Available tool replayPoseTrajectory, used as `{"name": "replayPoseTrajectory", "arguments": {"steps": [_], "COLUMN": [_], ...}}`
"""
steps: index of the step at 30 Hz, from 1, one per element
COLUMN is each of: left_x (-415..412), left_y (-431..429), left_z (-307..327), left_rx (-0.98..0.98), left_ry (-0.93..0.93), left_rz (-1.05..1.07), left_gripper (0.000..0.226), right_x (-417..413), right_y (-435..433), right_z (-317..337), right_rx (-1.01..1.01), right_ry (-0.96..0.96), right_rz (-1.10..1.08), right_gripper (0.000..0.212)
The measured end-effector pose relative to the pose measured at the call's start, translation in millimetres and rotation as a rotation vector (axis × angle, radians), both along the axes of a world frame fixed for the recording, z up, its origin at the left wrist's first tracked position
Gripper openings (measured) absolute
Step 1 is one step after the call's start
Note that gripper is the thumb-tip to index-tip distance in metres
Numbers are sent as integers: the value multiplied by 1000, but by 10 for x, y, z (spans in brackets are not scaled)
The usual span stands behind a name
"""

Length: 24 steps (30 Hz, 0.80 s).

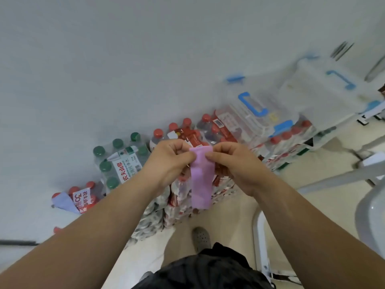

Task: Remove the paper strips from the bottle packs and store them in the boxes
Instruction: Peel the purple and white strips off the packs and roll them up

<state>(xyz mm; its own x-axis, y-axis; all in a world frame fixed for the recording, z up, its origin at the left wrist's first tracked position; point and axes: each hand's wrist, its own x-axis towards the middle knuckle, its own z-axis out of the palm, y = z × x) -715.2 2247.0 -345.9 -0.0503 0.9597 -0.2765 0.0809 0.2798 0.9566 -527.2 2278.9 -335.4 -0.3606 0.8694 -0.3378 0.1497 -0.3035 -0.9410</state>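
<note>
Left hand (169, 161) and right hand (232, 163) pinch the pink strip (202, 184) by its top; it hangs twelve-to-six, boxes (279, 109) at two o'clock, nearer the right hand.

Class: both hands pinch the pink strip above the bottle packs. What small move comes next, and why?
Probably carry the pink strip toward the clear boxes: it hangs pinched between the left hand and right hand, and the boxes sit atop packs to the right.

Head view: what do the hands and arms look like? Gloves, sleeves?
Left hand and right hand are bare: no gloves, no rings or watch visible. Left forearm and right forearm are uncovered to the frame edge, no sleeves in view. Below: dark patterned garment, grey perforated clog.
</note>
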Motion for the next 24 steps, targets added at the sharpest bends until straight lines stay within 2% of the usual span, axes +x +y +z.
{"name": "replayPoseTrajectory", "arguments": {"steps": [2,5,7,14,20,24], "left_x": [109,178,161,13,-124,-196], "left_y": [237,592,799,1348,1640,1718], "left_z": [-163,-424,-550,-801,-790,-867], "left_rx": [-66,-158,-207,-316,-366,-351], "left_ry": [65,137,208,276,230,223], "left_rz": [51,134,178,305,389,426], "left_gripper": [10,12,13,7,4,9], "right_x": [43,12,-75,-401,-673,-757], "right_y": [310,787,1069,1631,1947,2027], "right_z": [-165,-461,-607,-912,-1001,-1087], "right_rx": [-18,46,41,-210,-226,-186], "right_ry": [-85,-292,-353,-312,-308,-286], "right_rz": [-14,-13,35,11,0,6], "right_gripper": [24,11,1,9,4,21]}}
